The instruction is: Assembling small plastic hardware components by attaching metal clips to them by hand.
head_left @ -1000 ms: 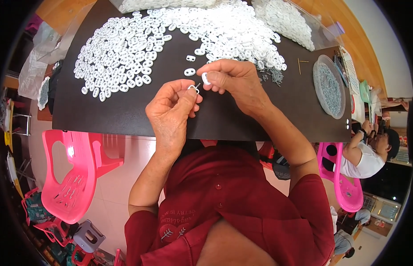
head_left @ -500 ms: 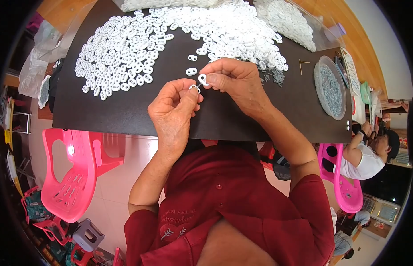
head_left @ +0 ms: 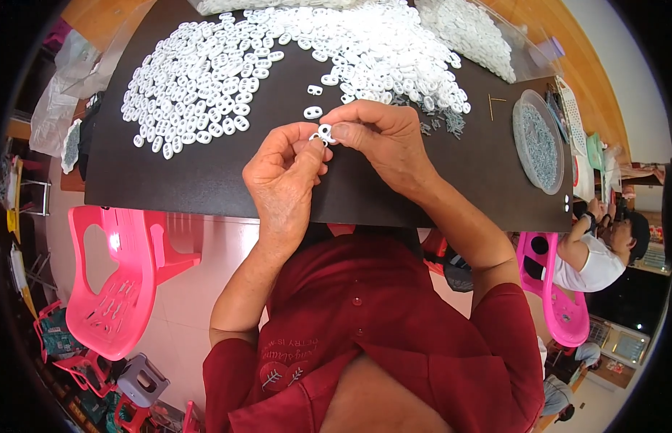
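Observation:
Over the dark table, my left hand (head_left: 284,172) pinches a small white plastic piece (head_left: 315,138) between thumb and fingertips. My right hand (head_left: 388,148) grips a white oval two-hole plastic piece (head_left: 326,130) against it; the fingertips of both hands nearly meet. The fingers hide most of both pieces and how they join. Just beyond my fingers lies a loose white oval piece (head_left: 313,112), with a small white piece (head_left: 315,90) behind it. A heap of white two-hole ovals (head_left: 191,86) covers the left of the table, and a denser white heap (head_left: 393,54) the far middle.
Small grey metal parts (head_left: 444,121) lie beside the heap, and more fill a round clear tub (head_left: 522,155) at right. A clear bin (head_left: 523,65) of white pieces stands at the back. Pink chairs (head_left: 119,289) flank me. A person (head_left: 603,245) sits at far right.
The two white pieces have come closer together, and the thin grey part seen between them is now hidden. My right hand has shifted slightly left.

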A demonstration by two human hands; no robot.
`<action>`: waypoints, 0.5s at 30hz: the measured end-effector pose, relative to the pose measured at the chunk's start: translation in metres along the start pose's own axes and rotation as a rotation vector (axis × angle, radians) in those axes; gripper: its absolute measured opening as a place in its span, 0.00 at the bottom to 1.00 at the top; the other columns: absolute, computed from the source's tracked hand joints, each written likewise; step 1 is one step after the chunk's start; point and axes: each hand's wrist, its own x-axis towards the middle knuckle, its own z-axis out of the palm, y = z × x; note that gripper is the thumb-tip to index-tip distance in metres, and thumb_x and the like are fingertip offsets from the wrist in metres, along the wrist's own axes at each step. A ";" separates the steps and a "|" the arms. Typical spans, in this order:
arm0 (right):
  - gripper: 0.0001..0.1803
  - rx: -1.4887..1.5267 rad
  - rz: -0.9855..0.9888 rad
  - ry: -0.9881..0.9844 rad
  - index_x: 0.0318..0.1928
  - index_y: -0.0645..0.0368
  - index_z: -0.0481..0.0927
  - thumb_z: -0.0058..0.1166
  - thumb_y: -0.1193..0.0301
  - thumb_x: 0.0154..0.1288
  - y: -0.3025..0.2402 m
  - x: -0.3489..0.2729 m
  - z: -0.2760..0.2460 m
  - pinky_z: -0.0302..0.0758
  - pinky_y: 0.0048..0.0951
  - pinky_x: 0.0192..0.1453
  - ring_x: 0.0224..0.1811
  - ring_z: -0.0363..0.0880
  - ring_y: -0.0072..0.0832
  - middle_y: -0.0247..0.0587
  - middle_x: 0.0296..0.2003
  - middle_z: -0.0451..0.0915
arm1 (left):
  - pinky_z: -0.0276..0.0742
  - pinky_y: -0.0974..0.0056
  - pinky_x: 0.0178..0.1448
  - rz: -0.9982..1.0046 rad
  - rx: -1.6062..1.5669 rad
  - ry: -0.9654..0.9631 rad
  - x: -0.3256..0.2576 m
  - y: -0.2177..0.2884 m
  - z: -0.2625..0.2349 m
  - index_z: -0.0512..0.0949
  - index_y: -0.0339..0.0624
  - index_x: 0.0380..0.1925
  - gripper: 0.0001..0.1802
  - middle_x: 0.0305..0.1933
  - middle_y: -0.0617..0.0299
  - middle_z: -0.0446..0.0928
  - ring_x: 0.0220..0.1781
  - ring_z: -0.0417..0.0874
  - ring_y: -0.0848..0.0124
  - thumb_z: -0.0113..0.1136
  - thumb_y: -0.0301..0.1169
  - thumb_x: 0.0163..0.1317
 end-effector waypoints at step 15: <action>0.06 -0.113 -0.025 0.086 0.36 0.63 0.82 0.55 0.80 0.58 -0.003 -0.003 0.005 0.72 0.19 0.40 0.33 0.74 0.14 0.30 0.29 0.80 | 0.67 0.78 0.29 0.118 -0.023 -0.091 0.001 -0.009 -0.002 0.73 0.33 0.48 0.13 0.26 0.66 0.75 0.28 0.74 0.82 0.54 0.22 0.62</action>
